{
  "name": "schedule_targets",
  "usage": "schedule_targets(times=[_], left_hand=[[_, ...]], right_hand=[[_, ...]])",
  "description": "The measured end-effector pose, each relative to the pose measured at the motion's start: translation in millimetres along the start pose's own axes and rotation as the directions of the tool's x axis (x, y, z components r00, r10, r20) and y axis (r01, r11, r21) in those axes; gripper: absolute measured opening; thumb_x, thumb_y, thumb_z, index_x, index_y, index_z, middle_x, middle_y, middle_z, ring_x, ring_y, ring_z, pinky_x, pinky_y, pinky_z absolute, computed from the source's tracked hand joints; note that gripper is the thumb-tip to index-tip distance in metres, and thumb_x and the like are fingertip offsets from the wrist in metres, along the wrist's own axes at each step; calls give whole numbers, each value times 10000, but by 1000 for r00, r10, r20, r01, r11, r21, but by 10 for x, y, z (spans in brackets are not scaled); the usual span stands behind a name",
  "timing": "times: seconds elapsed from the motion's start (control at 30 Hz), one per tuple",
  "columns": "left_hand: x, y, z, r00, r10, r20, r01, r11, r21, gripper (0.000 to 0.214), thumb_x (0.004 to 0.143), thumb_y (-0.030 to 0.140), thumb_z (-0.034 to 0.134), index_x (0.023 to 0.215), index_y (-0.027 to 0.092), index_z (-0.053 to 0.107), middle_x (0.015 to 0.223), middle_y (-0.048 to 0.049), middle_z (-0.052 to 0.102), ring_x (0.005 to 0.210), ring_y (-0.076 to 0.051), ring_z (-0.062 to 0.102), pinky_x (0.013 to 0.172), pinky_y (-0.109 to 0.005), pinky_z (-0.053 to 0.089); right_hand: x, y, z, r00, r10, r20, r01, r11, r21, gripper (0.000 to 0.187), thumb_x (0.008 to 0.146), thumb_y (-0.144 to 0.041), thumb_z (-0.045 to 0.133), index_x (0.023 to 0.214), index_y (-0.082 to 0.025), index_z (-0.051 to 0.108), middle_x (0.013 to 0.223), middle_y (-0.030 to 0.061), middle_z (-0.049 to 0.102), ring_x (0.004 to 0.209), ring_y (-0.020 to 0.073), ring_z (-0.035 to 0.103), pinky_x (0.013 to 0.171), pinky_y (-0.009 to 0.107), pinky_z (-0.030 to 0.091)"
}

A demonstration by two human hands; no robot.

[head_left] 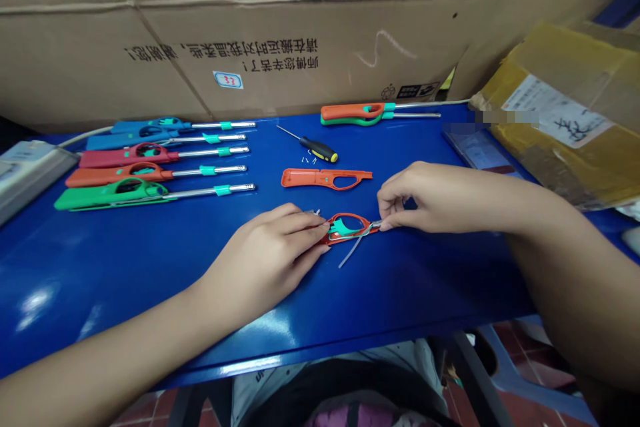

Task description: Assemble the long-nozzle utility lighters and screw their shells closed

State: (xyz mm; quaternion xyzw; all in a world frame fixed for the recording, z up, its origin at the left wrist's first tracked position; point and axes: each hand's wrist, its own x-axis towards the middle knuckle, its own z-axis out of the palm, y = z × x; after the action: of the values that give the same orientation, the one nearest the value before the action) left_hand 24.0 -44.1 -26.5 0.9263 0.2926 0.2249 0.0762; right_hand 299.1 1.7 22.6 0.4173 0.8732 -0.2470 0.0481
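Note:
An opened orange gas lighter [349,227] lies on the blue table between my hands, its green trigger and a thin clear tube showing. My left hand [280,247] is closed over the handle end and hides most of it. My right hand [407,197] pinches the front end, where a small metal piece shows at the fingertips. Just beyond lies the loose orange half shell [325,179], hollow side up. Farther back is a black and yellow screwdriver [320,149], with several small screws [310,159] beside it.
Several long-nosed lighters [130,157] in blue, red, orange and green lie in a row at the left. Two more lighters [355,113] lie at the back. A large cardboard box [250,27] stands behind the table [150,280]. A taped box [565,100] and a white power strip [30,170] flank it.

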Motion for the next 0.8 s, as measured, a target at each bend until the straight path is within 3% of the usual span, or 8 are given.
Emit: schedule_targets(times=[0.23,0.6,0.8], left_hand=[[11,-6,20,1000,-21,-10,21,1000,-7,209,948,187,639,1121,146,748,1103,-81,762,912,-236,677,778,-398,608],[16,-27,16,1000,-3,5,3,1000,15,217,956,194,629,1129,132,745,1092,-83,755,912,-233,668,778,-399,602],[21,-28,13,1000,-2,9,1,1000,27,215,958,196,629,1127,134,746,1099,-78,758,913,-236,672,780,-394,602]], right_hand=[[12,-9,24,1000,-22,-2,22,1000,6,176,892,-351,685,764,-233,710,733,-12,711,667,153,605,626,298,374],[-18,-52,56,999,44,-18,-45,996,-71,128,856,-246,664,730,-246,689,728,-14,703,667,162,582,608,301,322],[7,-17,54,997,68,-20,-69,997,-42,133,838,-334,728,743,-245,700,752,-17,712,701,166,609,629,305,356]])
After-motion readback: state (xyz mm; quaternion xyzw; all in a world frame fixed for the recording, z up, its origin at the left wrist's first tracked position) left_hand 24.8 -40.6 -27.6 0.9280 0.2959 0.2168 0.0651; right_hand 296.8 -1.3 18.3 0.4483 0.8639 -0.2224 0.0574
